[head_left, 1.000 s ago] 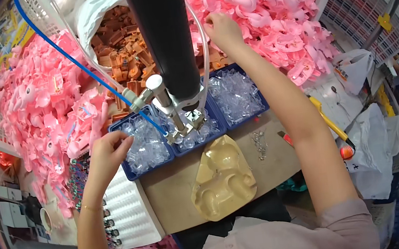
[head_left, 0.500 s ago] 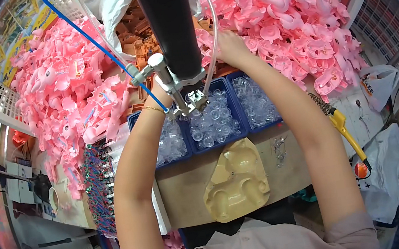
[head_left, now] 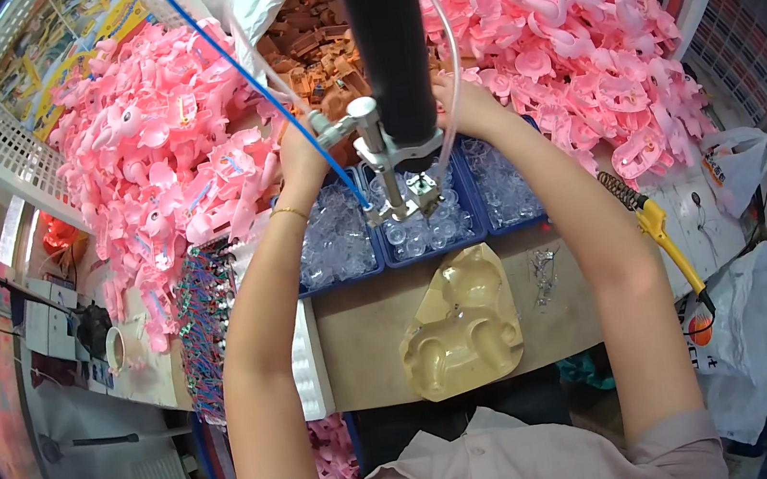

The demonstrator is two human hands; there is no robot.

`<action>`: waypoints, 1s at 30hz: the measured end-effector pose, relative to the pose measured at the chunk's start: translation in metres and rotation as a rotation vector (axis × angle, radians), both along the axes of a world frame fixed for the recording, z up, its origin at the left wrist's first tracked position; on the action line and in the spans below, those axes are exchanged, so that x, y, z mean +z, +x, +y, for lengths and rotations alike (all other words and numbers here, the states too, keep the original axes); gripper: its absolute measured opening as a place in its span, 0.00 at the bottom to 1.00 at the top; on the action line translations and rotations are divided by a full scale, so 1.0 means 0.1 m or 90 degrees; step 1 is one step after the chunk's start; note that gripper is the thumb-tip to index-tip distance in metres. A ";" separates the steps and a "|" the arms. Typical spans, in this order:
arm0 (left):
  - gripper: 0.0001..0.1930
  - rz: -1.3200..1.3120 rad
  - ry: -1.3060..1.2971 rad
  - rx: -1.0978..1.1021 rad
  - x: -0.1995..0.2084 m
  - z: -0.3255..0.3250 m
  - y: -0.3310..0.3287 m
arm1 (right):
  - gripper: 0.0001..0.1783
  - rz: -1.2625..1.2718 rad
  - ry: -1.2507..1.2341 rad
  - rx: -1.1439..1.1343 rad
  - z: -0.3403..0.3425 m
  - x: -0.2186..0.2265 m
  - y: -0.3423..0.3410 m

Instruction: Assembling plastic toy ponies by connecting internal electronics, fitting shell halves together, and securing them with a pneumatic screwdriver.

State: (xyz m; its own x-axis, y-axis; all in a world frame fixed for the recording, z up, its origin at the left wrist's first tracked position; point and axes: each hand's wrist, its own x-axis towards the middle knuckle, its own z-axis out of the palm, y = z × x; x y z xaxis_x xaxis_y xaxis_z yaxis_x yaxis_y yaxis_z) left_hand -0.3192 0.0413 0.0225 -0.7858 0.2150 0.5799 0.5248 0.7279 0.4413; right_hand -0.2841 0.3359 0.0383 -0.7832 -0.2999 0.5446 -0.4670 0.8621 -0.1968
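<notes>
My left hand (head_left: 299,152) reaches up past a blue tray of clear plastic pieces (head_left: 336,246) and rests its fingers on a heap of brown plastic parts (head_left: 309,41). My right hand (head_left: 467,102) is raised beside the black cylinder (head_left: 392,44) of a small press, at the edge of the brown heap; the cylinder partly hides its fingers. The metal press head (head_left: 397,194) hangs over the middle blue tray (head_left: 426,234). A tan moulded fixture (head_left: 463,331) lies on the bench in front of me. I cannot see what either hand holds.
Big heaps of pink plastic toy shells lie at the left (head_left: 160,162) and right (head_left: 560,32). A blue hose (head_left: 255,72) runs to the press. A yellow-handled tool (head_left: 659,232), a white ribbed block (head_left: 308,366) and white bags (head_left: 752,317) flank the bench.
My left hand has left the left blue tray and risen to the brown heap beside the press. My right hand has stayed near the cylinder. The view has shifted slightly.
</notes>
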 end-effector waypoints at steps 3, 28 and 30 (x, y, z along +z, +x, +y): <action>0.11 -0.113 0.343 0.023 0.22 0.09 0.18 | 0.17 -0.169 0.041 -0.060 -0.20 0.16 0.12; 0.24 -1.025 1.073 -0.300 0.07 -0.36 3.23 | 0.39 -0.379 0.151 0.102 -0.64 -0.03 3.24; 0.25 -1.028 1.053 -0.293 0.10 -0.30 3.23 | 0.36 -0.363 0.158 0.098 -0.62 -0.08 3.26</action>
State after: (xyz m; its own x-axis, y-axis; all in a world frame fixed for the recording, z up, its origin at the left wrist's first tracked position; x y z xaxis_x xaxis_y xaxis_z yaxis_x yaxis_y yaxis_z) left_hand 0.0038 0.0117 0.0323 -0.6683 0.6184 -0.4136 -0.7439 -0.5530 0.3752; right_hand 0.0417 0.2734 0.0306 -0.8675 -0.4954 -0.0447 -0.4698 0.8457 -0.2530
